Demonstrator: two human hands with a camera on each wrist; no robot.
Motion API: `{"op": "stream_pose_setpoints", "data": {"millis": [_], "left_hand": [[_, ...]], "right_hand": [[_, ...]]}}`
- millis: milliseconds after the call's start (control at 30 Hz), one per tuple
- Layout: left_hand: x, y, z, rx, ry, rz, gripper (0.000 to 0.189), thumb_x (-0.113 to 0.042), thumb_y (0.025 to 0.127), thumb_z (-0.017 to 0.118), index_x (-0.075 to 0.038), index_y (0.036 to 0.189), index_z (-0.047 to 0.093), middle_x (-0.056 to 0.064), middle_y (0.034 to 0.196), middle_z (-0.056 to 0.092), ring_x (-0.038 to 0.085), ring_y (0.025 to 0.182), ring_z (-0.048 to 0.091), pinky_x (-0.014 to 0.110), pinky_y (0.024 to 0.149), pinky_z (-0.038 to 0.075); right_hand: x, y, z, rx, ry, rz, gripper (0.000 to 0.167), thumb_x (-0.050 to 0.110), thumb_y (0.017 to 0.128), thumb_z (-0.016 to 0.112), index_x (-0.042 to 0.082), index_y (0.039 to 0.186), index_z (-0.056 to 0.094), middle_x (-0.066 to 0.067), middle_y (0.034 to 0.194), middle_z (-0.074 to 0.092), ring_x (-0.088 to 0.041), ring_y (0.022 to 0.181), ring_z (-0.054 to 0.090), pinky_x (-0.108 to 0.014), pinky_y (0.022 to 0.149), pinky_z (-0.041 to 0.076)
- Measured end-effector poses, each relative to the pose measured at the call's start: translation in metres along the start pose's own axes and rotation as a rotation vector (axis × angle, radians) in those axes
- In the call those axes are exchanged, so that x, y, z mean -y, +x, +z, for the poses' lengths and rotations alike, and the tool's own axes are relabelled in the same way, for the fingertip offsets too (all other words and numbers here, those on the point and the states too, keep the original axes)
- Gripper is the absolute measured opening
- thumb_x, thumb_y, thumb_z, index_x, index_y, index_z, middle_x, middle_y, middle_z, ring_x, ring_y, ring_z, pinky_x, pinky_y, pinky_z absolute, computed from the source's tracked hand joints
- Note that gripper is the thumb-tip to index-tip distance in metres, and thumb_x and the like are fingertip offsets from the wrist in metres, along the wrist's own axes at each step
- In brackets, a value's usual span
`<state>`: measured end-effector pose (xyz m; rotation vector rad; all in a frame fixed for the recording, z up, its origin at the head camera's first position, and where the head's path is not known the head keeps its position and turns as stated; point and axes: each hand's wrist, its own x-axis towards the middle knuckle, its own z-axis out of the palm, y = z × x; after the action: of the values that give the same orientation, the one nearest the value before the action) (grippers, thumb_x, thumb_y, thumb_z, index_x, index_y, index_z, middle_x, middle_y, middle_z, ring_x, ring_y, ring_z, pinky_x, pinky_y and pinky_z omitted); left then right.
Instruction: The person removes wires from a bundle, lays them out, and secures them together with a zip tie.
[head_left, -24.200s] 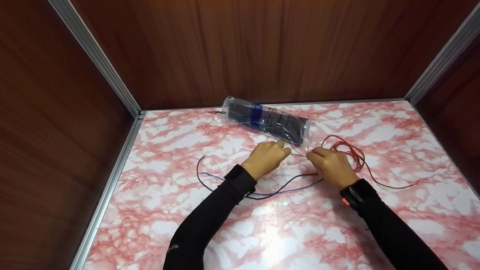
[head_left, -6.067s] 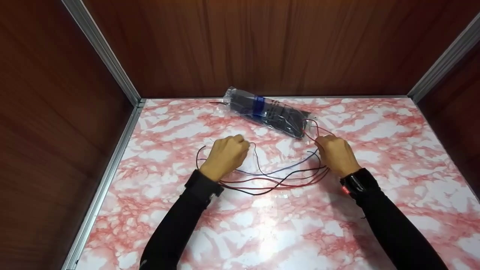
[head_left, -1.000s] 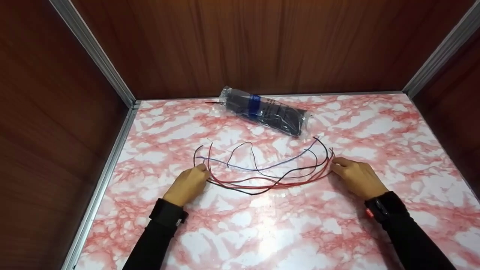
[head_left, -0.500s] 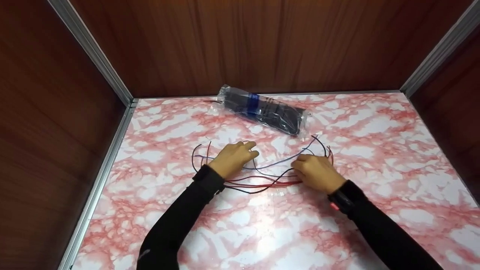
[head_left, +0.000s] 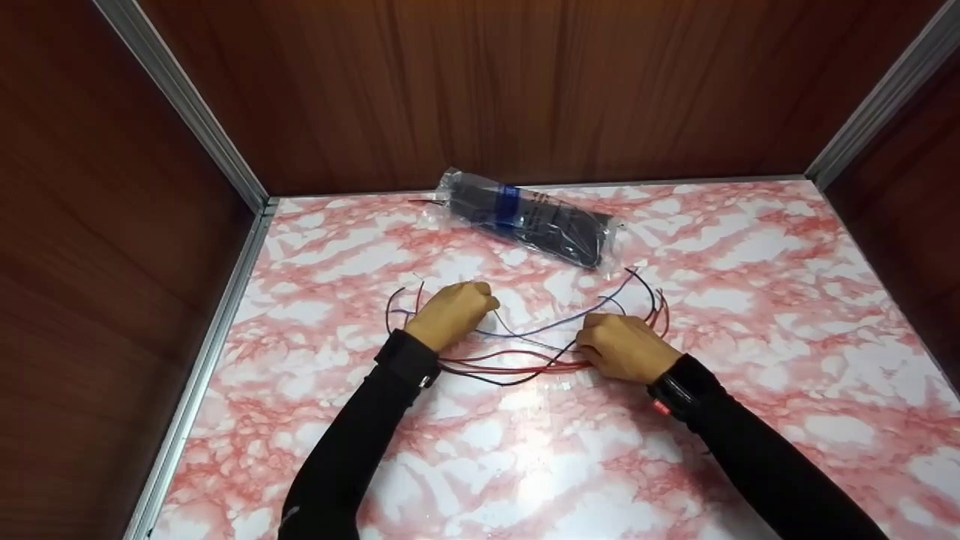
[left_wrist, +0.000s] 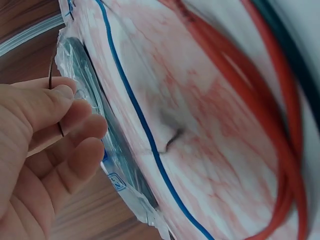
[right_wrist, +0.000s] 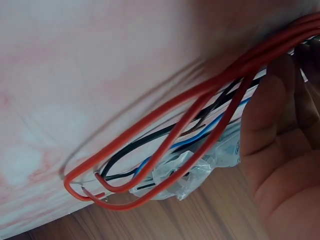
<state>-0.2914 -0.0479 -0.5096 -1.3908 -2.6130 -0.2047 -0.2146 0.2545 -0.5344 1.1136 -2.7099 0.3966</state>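
My left hand point(head_left: 454, 315) pinches a thin dark wire point(left_wrist: 50, 70) between thumb and forefinger, its other fingers loosely bent. From there the thin wire slants down toward my right hand point(head_left: 622, 349). That hand is curled at the right part of a loose bundle of wires; its fingertips are partly hidden. The bundle holds several red wires point(right_wrist: 125, 132), a thicker black wire point(head_left: 502, 384) and a blue wire point(left_wrist: 132, 95). Their right ends bend up beyond the right hand, while the left ends show past the left hand.
A clear plastic bag point(head_left: 525, 217) with a dark content and a blue band lies behind the wires. Below everything is a red-and-white marbled tabletop point(head_left: 600, 465). Brown wood-grain panels point(head_left: 525, 90) with metal edge strips point(head_left: 180, 97) enclose the back and sides.
Both hands have come inward from the bundle's ends. The left hand has closed on the thin wire and lifted its end; the right hand has moved left along the bundle.
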Motion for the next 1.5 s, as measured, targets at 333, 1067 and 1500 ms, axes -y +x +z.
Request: {"op": "stream_pose_setpoints", "data": {"millis": [333, 1067, 1500], "left_hand": [[0.006, -0.022, -0.015, -0.098, 0.000, 0.031, 0.017, 0.004, 0.089, 0.059, -0.009, 0.088, 0.070, 0.005, 0.080, 0.057, 0.022, 0.071, 0.062, 0.033, 0.061, 0.052], [0.022, -0.121, -0.034, -0.161, -0.060, -0.074, 0.032, 0.019, 0.076, 0.063, -0.007, 0.093, 0.071, 0.004, 0.086, 0.062, 0.020, 0.082, 0.062, 0.032, 0.071, 0.051], [0.004, -0.150, -0.011, -0.058, -0.118, -0.124, 0.017, -0.001, 0.086, 0.068, -0.016, 0.082, 0.063, -0.005, 0.072, 0.063, 0.015, 0.070, 0.063, 0.032, 0.059, 0.049]], "right_hand": [[-0.008, -0.006, -0.006, -0.053, -0.081, -0.033, 0.011, 0.007, 0.079, 0.072, 0.014, 0.078, 0.063, 0.001, 0.075, 0.054, -0.021, 0.067, 0.057, -0.038, 0.053, 0.048], [-0.038, -0.061, -0.037, -0.170, -0.226, 0.088, 0.025, -0.007, 0.072, 0.062, 0.012, 0.087, 0.066, -0.001, 0.078, 0.053, -0.021, 0.054, 0.053, -0.037, 0.042, 0.038], [-0.039, -0.102, -0.027, -0.116, -0.020, 0.025, 0.020, 0.000, 0.080, 0.074, 0.014, 0.094, 0.071, 0.002, 0.083, 0.064, -0.015, 0.076, 0.062, -0.037, 0.066, 0.050]]}}
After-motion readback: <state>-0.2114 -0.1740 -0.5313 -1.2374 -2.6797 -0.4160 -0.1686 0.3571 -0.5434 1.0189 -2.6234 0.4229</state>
